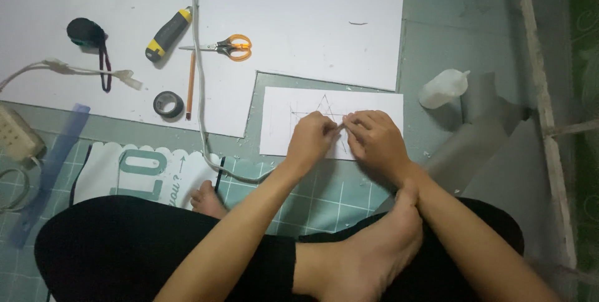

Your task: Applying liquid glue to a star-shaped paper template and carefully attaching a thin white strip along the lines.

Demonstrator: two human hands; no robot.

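Counted one small white paper sheet with a pencilled star drawing (281,133), one large white foam board (299,15), one orange-handled pair of scissors (228,46), one yellow-and-black screwdriver (167,34), one orange pencil (190,83), one black tape roll (168,103), one translucent plastic squeeze bottle (442,88), one blue transparent ruler (53,165), two bare hands: left hand (310,140), right hand (374,140).

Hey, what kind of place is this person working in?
Likely a home craft spot on the floor: the person sits cross-legged, both hands on a sheet of paper with a pencilled star, a green cutting mat underneath, and scissors, screwdriver and tape roll nearby.
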